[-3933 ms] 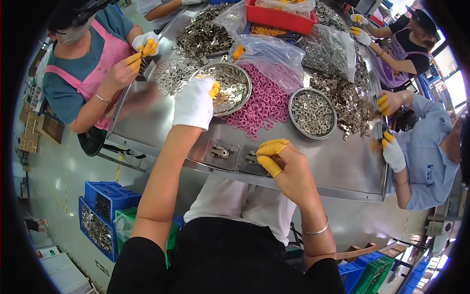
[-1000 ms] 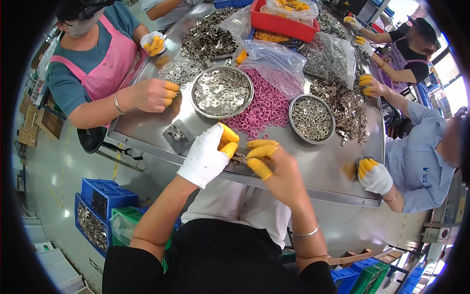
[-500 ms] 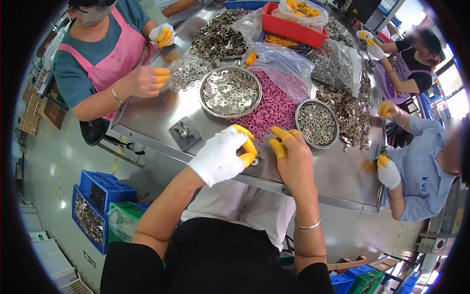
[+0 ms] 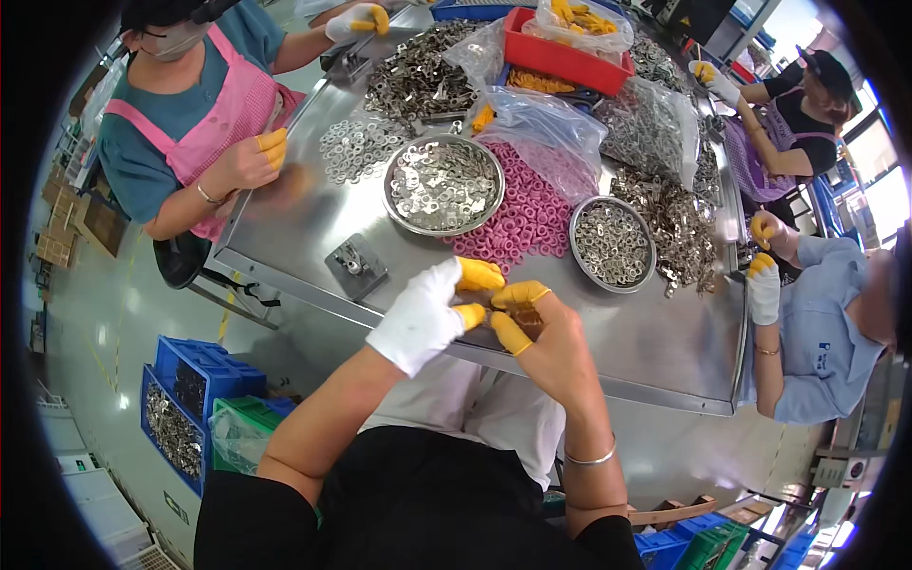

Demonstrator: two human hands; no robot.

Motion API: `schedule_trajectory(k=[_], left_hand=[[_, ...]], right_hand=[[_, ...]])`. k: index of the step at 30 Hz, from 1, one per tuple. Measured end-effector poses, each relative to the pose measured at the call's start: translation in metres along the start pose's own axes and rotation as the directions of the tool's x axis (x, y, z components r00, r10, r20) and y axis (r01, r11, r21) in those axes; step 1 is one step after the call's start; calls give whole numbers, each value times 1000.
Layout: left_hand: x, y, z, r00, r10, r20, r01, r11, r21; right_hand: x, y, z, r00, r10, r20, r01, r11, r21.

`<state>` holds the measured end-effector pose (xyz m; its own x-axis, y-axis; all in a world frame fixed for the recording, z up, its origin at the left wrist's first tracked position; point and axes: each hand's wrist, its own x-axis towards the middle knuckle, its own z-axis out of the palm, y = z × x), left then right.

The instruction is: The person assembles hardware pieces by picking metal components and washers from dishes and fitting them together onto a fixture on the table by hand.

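Observation:
My left hand (image 4: 427, 313), in a white glove with yellow finger covers, is closed in a pinch just above the table's front edge. My right hand (image 4: 546, 337), ungloved but with yellow covers on its fingers, comes up to it so that the fingertips nearly meet. Whatever lies between them is too small and too covered to name. Beyond the hands spreads a heap of pink rings (image 4: 527, 214). A round steel bowl (image 4: 389, 195) of flat silvery metal pieces stands left of the heap, and a smaller steel bowl (image 4: 654, 249) of metal rings stands right of it.
A small metal block fixture (image 4: 356, 269) sits left of my hands. Loose metal parts (image 4: 679, 228) lie at the right, with plastic bags (image 4: 546, 123) and a red bin (image 4: 560, 52) behind. Co-workers sit left and right. Blue crates (image 4: 180, 380) stand on the floor.
My right hand has moved left and its fingers have closed in to my left fingertips. The small silvery ring seen at my left thumb is now covered. Co-workers' hands have shifted.

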<state>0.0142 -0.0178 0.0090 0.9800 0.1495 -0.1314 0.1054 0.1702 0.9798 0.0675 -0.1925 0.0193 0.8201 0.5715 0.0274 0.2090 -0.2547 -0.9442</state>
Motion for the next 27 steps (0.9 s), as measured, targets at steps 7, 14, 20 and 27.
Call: schedule_trajectory(k=[7, 14, 20, 27], left_hand=[[-17, 23, -59, 783, 619, -61, -326, 493, 806], [-11, 0, -59, 772, 536, -340, 223, 273, 936], [61, 21, -57, 835, 538, -119, -41, 277, 960], [101, 22, -55, 905, 425, 37, -110, 149, 983]], right_hand=[[-6, 1, 6, 981, -193, 13, 186, 927, -326], [5, 5, 23, 919, -394, -16, 343, 818, -461], [-14, 25, -12, 907, -397, -144, 249, 777, -578], [-12, 34, -60, 846, -403, -349, -41, 604, -796]])
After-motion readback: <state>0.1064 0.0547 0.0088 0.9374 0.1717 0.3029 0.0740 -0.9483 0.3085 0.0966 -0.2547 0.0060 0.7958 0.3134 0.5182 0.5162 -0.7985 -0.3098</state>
